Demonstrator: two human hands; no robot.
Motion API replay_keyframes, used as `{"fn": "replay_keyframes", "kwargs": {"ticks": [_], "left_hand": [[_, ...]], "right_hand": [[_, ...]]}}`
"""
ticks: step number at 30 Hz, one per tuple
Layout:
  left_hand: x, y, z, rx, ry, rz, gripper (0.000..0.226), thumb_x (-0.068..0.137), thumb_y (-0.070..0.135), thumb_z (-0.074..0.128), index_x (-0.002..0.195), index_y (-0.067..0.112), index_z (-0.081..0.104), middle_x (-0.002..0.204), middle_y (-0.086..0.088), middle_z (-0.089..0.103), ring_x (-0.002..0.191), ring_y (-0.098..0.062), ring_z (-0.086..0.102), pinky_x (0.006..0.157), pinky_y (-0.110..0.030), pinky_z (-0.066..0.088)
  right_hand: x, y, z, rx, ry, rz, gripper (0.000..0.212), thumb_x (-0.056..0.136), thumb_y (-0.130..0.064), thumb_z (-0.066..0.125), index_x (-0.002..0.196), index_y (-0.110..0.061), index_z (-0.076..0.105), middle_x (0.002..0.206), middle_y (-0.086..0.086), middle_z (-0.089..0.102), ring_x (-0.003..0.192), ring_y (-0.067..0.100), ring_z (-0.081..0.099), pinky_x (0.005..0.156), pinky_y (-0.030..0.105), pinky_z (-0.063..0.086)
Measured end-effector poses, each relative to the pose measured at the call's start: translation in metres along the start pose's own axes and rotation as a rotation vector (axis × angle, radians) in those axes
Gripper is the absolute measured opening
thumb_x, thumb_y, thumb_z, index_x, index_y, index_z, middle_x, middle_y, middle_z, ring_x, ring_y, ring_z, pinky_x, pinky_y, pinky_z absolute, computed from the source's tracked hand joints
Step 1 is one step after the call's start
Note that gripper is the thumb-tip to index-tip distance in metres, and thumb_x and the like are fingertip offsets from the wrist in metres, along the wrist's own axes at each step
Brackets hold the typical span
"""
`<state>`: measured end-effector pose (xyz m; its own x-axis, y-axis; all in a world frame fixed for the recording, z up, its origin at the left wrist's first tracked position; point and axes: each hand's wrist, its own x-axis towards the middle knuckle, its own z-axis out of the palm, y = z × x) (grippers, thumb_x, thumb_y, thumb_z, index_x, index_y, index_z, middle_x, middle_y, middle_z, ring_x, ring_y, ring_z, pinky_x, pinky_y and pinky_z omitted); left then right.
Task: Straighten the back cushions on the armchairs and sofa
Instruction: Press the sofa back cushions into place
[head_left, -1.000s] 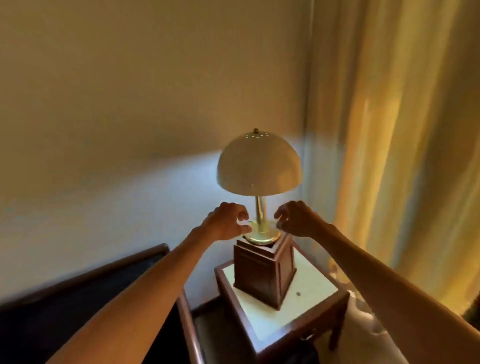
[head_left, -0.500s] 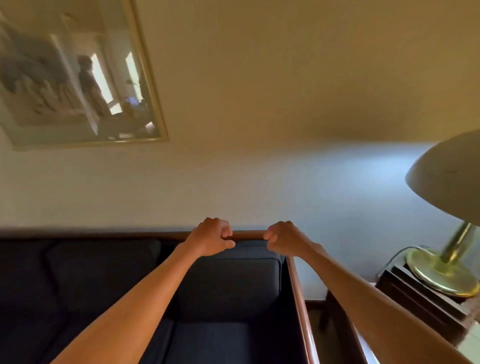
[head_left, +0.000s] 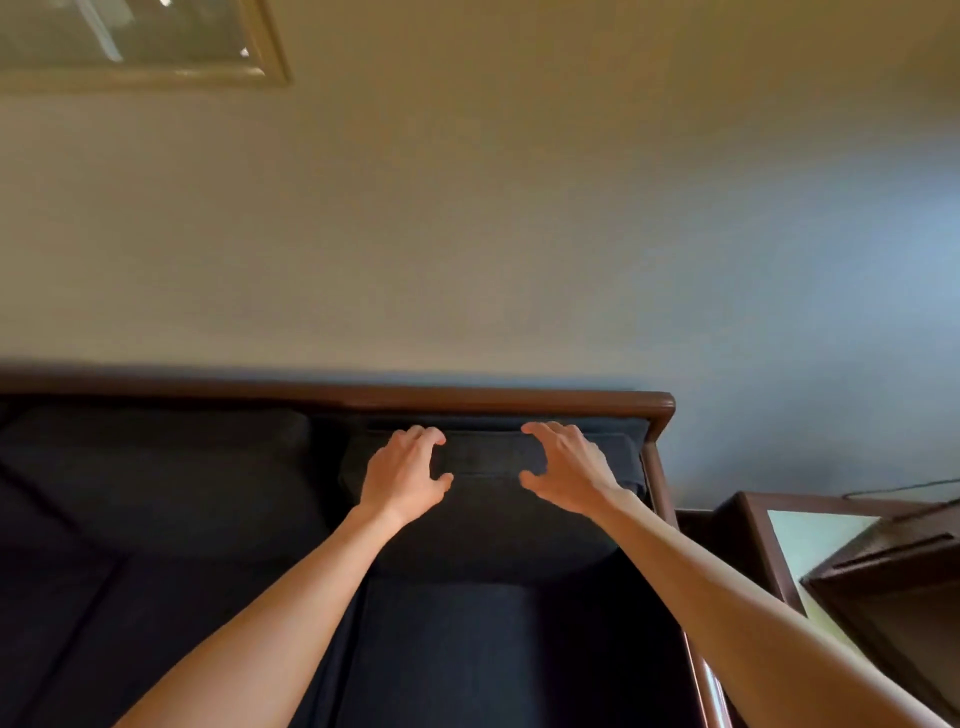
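A dark navy sofa with a brown wooden frame (head_left: 519, 401) stands against the wall. At its right end sits the right back cushion (head_left: 483, 525), with its top band showing between my hands. My left hand (head_left: 408, 475) grips the cushion's top edge, fingers over the back of it and thumb on the front. My right hand (head_left: 569, 470) grips the same edge a little to the right, fingers spread over the top and thumb in front. To the left sits another back cushion (head_left: 156, 467). The seat cushion (head_left: 493, 654) lies below my arms.
A wooden side table (head_left: 758, 540) with a pale top stands right of the sofa's arm, with a dark wooden lamp base (head_left: 893, 587) on it. A framed picture (head_left: 156, 47) hangs on the wall at upper left.
The view has swung left from the lamp to the sofa and come closer. My hands were closed fists at the frame's top rail; now they have opened onto the right back cushion's top edge.
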<state>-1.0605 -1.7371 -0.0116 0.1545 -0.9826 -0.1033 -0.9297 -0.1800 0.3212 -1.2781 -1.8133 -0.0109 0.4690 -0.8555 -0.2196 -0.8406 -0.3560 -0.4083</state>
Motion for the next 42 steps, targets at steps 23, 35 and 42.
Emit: {"fn": "replay_keyframes", "kwargs": {"ticks": [23, 35, 42], "left_hand": [[0.092, -0.079, 0.084, 0.346, -0.211, 0.133, 0.116, 0.051, 0.056, 0.086, 0.146, 0.028, 0.027, 0.143, -0.002, 0.043, 0.133, -0.027, 0.037, 0.106, -0.059, 0.029], [0.07, -0.094, 0.094, 0.36, -0.136, 0.148, 0.118, 0.05, 0.057, 0.086, 0.148, 0.026, 0.028, 0.145, -0.002, 0.042, 0.134, -0.026, 0.039, 0.108, -0.058, 0.027], [0.052, -0.054, 0.117, 0.137, -0.164, 0.216, 0.104, 0.076, 0.064, 0.05, 0.156, 0.024, -0.003, 0.164, 0.002, -0.009, 0.15, -0.02, -0.013, 0.118, -0.059, -0.003]], "right_hand": [[0.081, 0.07, 0.078, -0.521, -0.133, 0.027, 0.121, 0.053, -0.061, 0.084, 0.148, -0.02, 0.023, 0.138, 0.005, 0.045, 0.13, 0.027, 0.041, 0.104, 0.065, 0.028], [0.058, 0.065, 0.099, -0.424, -0.068, 0.064, 0.121, 0.058, -0.051, 0.085, 0.153, -0.022, 0.016, 0.15, 0.007, 0.034, 0.142, 0.028, 0.028, 0.11, 0.073, 0.012], [0.048, 0.025, 0.127, -0.196, -0.006, -0.136, 0.103, 0.078, -0.052, 0.055, 0.158, -0.02, -0.002, 0.166, -0.002, -0.011, 0.151, 0.019, -0.016, 0.116, 0.067, -0.004]]}}
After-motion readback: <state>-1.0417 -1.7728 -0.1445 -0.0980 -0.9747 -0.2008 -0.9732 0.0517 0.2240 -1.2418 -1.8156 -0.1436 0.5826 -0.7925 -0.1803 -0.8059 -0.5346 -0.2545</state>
